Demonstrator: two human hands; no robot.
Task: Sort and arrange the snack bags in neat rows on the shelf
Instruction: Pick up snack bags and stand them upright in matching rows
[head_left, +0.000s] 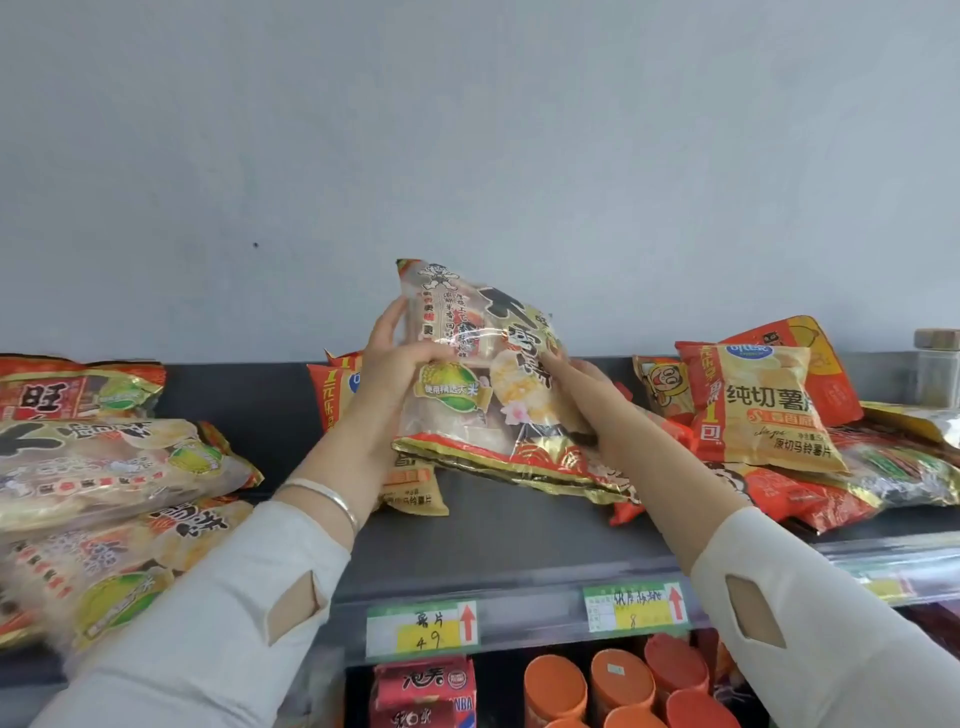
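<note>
1. Both your hands hold the rice-cracker bag (483, 364) between them: left hand (400, 358) curls round its edge, right hand (576, 379) seemingly pinches underneath.
2. Lay it squarely on the matching stack (104, 457) beyond your left hand.

Price label marked 49 (422, 630). Right of it — second price label (636, 607). Below it — red cartons (425, 691), orange canisters (618, 686). Far up-right, lidded clear jar (937, 371). Above, grey wall (467, 130).

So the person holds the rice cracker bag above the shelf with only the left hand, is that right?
Not quite: the head view shows both the left hand and the right hand holding the rice cracker bag above the shelf.
</note>
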